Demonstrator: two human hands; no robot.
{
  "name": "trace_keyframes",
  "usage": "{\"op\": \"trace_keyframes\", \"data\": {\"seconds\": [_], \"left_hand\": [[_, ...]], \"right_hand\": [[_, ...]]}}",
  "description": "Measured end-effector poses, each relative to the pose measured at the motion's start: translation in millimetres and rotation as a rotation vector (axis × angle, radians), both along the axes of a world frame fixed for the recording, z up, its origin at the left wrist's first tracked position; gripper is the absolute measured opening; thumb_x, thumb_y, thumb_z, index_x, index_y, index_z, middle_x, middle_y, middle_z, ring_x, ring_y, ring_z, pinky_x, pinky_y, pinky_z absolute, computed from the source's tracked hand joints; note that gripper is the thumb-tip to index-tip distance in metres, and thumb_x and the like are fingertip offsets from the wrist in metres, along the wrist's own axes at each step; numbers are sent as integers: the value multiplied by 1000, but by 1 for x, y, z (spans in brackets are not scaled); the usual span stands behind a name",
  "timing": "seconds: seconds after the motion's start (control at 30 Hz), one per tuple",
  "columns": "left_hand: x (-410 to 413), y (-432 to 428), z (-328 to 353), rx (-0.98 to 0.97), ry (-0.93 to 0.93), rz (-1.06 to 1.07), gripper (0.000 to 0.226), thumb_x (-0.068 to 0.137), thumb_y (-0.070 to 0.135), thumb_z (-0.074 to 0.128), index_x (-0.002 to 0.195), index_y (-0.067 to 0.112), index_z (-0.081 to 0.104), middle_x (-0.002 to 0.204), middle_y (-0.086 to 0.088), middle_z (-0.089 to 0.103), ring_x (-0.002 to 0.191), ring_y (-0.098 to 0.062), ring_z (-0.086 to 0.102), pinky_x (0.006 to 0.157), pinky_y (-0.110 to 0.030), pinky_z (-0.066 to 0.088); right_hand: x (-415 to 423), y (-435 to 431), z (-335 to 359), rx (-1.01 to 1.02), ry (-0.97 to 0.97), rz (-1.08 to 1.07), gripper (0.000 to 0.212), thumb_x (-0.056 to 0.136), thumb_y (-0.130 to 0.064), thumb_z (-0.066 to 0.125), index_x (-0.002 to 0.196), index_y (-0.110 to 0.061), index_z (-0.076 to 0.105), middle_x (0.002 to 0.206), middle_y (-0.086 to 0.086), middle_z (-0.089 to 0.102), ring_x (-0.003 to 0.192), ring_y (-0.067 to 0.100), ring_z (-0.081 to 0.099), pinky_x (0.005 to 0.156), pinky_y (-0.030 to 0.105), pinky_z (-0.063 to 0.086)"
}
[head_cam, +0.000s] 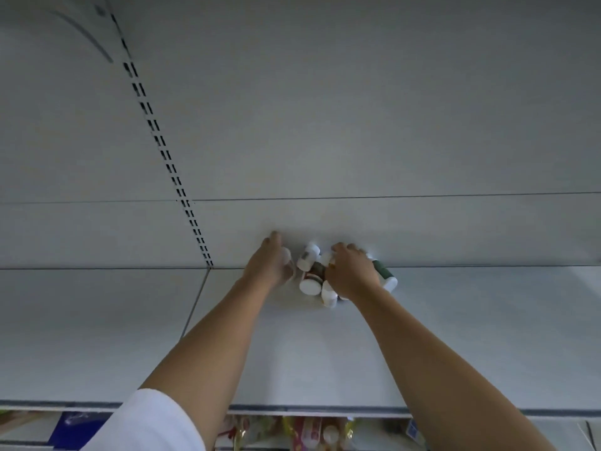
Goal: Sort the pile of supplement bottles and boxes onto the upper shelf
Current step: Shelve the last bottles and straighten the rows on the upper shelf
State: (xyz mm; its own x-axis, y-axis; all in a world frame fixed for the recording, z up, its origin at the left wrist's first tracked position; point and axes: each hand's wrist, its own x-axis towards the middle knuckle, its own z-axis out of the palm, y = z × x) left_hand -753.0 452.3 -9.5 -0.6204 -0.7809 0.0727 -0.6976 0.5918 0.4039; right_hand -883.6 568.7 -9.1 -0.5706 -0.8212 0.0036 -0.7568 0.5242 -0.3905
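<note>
A small pile of supplement bottles (312, 275) lies on the white upper shelf (455, 336) against its back wall. It includes a white bottle (308, 255), a brown-labelled bottle with a white cap (311, 284) and a dark green bottle (385, 274) on its side at the right. My left hand (271, 265) reaches to the left edge of the pile with its fingers stretched toward the wall, its palm against a white bottle (287, 255). My right hand (353, 271) lies over the pile, fingers curled round a bottle that is mostly hidden beneath it.
A slotted upright rail (169, 164) runs up the back wall at the left. A seam (195, 304) divides the shelf left of the pile. Below the shelf's front edge (318, 410), a lower shelf holds packaged goods (305, 432) and a blue box (76, 424).
</note>
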Motion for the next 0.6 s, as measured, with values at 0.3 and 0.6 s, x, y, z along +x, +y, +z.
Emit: {"op": "trace_keyframes", "data": {"seconds": [0.3,0.6], "left_hand": [[80,72,27,1245,1222,455,10,91,9,59,90,0,63,99,-16,65,86,-20,66,65,-30,61],[138,197,137,1523,1447,125,12,72,2,66,76,3,77,90,-18,69,76,-24,70,67,-35,59]], "right_hand": [[58,65,55,-449,-705,-168,10,88,-22,50,86,-15,56,70,-1,55,60,12,51,43,15,38],[126,155,150,-779,-1561,-166,21,95,-16,38,106,-4,52,78,13,51,60,20,48,52,27,36]]}}
